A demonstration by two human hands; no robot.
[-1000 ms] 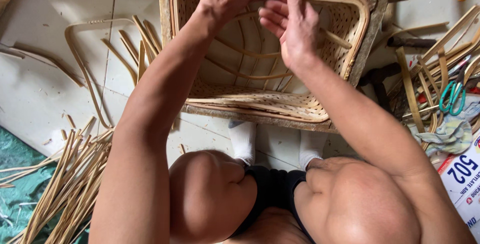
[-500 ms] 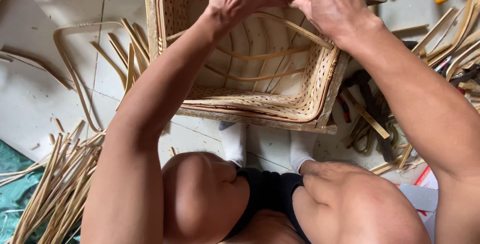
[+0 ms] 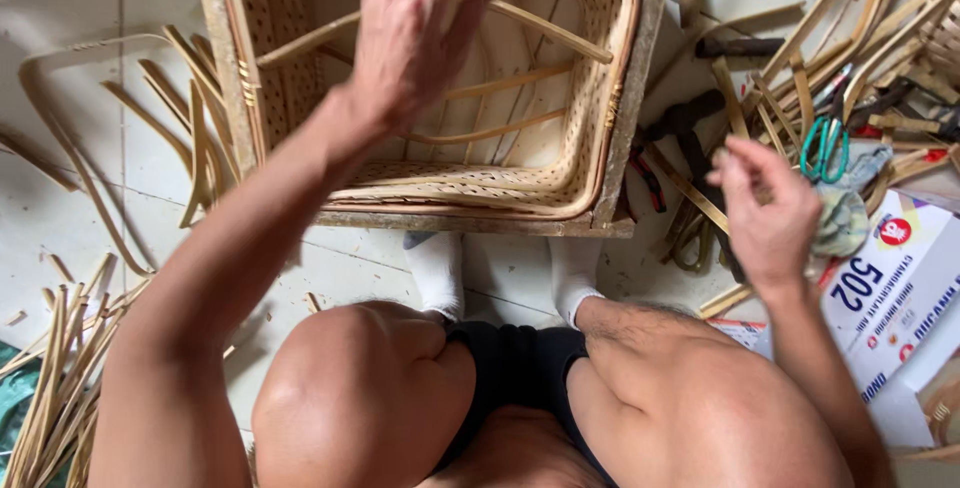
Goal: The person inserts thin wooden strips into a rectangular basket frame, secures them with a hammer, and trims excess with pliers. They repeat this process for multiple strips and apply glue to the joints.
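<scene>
Woven bamboo basket (image 3: 300, 78) sits in a wooden frame (image 3: 625, 148) on the tiled floor (image 3: 60, 198), just past the feet. Left hand (image 3: 415, 33) hovers over its rim, fingers loosely spread, holding nothing. Right hand (image 3: 765, 213) is off to the right above bamboo strips (image 3: 700, 198), fingers half-curled, empty; green-handled scissors (image 3: 825, 143) nearby.

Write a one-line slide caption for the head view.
Left hand over a woven basket in its wooden frame; right hand above scattered bamboo strips.
</scene>
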